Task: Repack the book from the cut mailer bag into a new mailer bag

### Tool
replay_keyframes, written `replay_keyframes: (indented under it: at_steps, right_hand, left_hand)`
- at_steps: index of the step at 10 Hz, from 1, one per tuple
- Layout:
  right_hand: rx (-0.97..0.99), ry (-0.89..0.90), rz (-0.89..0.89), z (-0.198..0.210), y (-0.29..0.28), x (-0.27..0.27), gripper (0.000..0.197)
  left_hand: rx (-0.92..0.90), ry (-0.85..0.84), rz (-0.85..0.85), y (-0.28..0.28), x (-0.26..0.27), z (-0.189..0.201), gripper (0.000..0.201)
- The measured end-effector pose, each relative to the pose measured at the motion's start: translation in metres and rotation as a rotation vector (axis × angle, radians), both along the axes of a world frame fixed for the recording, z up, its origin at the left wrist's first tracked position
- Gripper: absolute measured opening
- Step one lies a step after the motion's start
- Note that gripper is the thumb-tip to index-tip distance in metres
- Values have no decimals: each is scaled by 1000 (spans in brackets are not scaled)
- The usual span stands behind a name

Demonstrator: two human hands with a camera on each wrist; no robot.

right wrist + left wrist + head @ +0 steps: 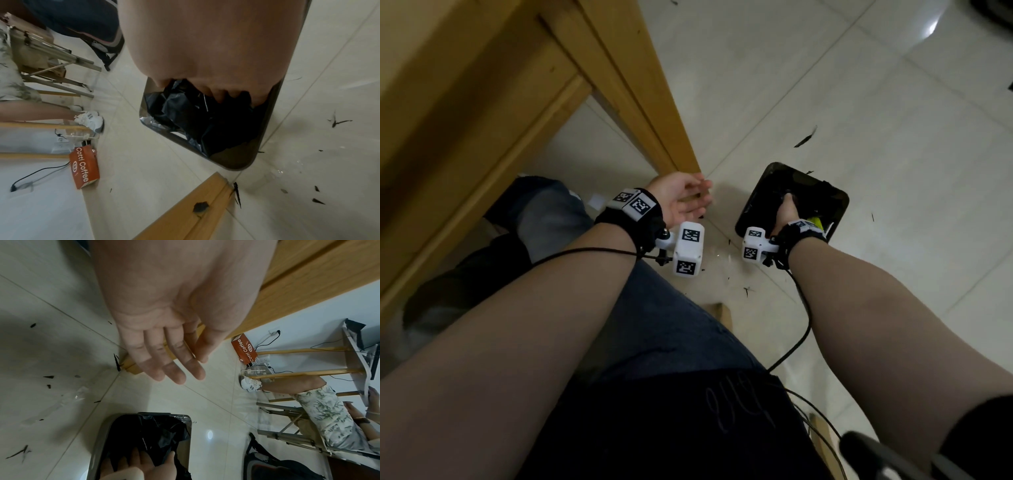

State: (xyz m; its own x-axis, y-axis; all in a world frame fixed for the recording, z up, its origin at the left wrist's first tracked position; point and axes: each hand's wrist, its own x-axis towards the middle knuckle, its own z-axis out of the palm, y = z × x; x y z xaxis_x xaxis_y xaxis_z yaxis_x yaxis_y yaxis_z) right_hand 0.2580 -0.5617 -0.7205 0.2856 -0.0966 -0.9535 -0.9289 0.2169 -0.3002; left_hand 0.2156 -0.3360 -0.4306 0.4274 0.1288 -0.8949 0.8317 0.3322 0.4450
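Observation:
A dark bin (pixel 837 197) stands on the tiled floor, and crumpled black mailer plastic (pixel 185 113) lies inside it. My right hand (pixel 786 209) reaches down into the bin. Its fingers (pixel 221 97) lie fairly straight and press into the black plastic (pixel 148 431), thumb spread to one side. My left hand (pixel 688 198) hangs empty beside the wooden table leg (pixel 671 137), palm up, fingers (pixel 174 369) straight and relaxed. No book or new mailer bag shows in any view.
Black plastic scraps (pixel 804 138) and clear tape bits litter the floor near the bin. An orange coffee carton (pixel 244 348) stands by the wall. Another person (pixel 320 410) sits on a folding chair nearby. A dark backpack (pixel 273 467) lies on the floor.

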Motion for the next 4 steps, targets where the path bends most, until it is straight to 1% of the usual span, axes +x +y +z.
replay_keyframes:
  at_steps: [1, 2, 3, 4]
  right_hand:
    - [-90, -45, 179, 15, -6, -3, 79]
    - [-67, -17, 196, 128, 5, -18, 32]
    - [-70, -71, 260, 198, 12, -27, 31]
    - [-80, -153, 397, 229, 17, -30, 33]
  left_hand:
    - [-5, -1, -2, 1, -2, 4, 11]
    - [-31, -20, 0, -1, -3, 8, 11]
    - [-43, -56, -14, -4, -7, 17, 11]
    - [-29, -123, -81, -5, -12, 27, 10]
